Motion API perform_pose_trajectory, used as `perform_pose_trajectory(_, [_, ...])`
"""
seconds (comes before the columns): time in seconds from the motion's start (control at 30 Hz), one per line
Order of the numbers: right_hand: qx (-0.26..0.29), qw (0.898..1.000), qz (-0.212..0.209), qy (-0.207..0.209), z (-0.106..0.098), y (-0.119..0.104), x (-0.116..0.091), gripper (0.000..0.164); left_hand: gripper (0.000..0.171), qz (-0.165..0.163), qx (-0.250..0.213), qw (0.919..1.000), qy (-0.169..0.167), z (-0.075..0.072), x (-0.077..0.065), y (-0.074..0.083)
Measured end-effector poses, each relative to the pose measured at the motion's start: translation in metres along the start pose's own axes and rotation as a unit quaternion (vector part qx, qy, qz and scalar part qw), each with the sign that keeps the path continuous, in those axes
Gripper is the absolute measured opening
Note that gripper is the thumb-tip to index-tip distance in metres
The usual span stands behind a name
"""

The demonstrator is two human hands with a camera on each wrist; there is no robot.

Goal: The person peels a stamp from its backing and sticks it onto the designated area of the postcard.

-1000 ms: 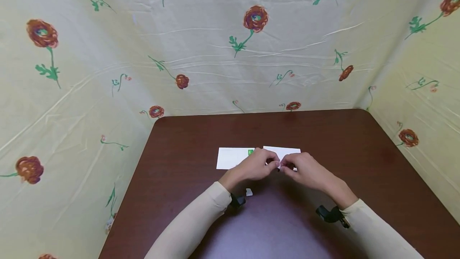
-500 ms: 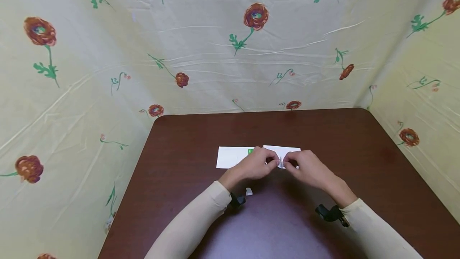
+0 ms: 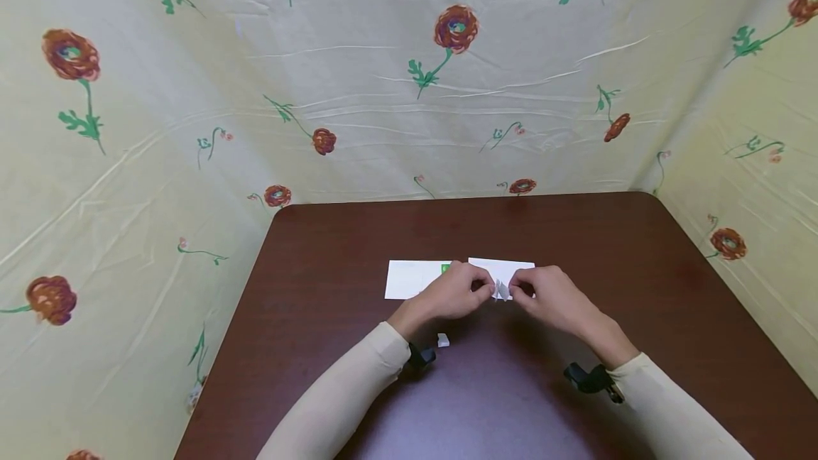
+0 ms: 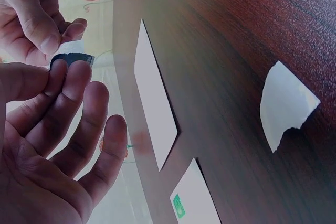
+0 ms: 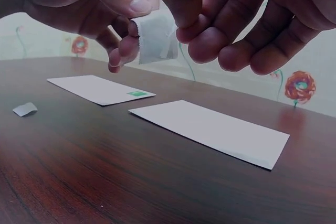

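Observation:
Between the fingertips of both hands, above the table, is a small stamp with a toothed edge. In the left wrist view it shows a dark face, with white backing paper at its upper edge. My left hand pinches the stamp between thumb and forefinger, its other fingers loosely bent. My right hand pinches the white paper at the other side; its fingertips partly hide it. Just beyond the hands lies a plain white envelope. Left of it lies another envelope, bearing a green stamp.
A torn scrap of white paper lies on the brown table, nearer than the envelopes. Flower-patterned cloth hangs behind the table and along its sides. A dark wrist camera sits on each forearm.
My right hand has drawn slightly to the right, away from the left hand. The gap between the fingertips has widened, showing more of the pale paper. The left hand stays nearly still.

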State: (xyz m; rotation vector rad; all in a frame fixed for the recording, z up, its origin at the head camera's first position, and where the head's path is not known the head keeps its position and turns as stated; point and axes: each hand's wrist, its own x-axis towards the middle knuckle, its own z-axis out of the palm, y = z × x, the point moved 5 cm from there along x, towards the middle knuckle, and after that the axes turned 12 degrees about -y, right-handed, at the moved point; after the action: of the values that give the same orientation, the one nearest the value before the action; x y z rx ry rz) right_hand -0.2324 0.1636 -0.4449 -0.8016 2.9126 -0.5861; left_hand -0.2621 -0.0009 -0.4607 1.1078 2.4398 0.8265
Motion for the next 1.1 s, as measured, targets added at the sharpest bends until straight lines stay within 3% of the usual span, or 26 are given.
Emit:
perform_pose_trajectory(0.4, [0.008,0.999,0.049,-0.006,-0.005,0.016,-0.007,0.008,0.018,-0.034,0.017,0.9988,0.030,-0.003,-0.002,-0.005])
perform_pose_trajectory(0.6, [0.017,0.998,0.025,-0.050,0.002,0.018,-0.009,0.014,0.017,-0.043,0.018,0.9976,0.052,-0.005,-0.002,-0.006])
perform_pose_trajectory(0.73, [0.026,0.996,0.015,-0.088,0.011,0.017,-0.010,0.014,0.016,-0.043,0.017,0.9976,0.051,-0.005,-0.003,-0.006])
perform_pose_trajectory(1.1, [0.026,0.990,-0.010,-0.141,0.026,0.007,-0.013,0.020,0.016,-0.047,0.011,0.9977,0.047,-0.006,-0.004,-0.005])
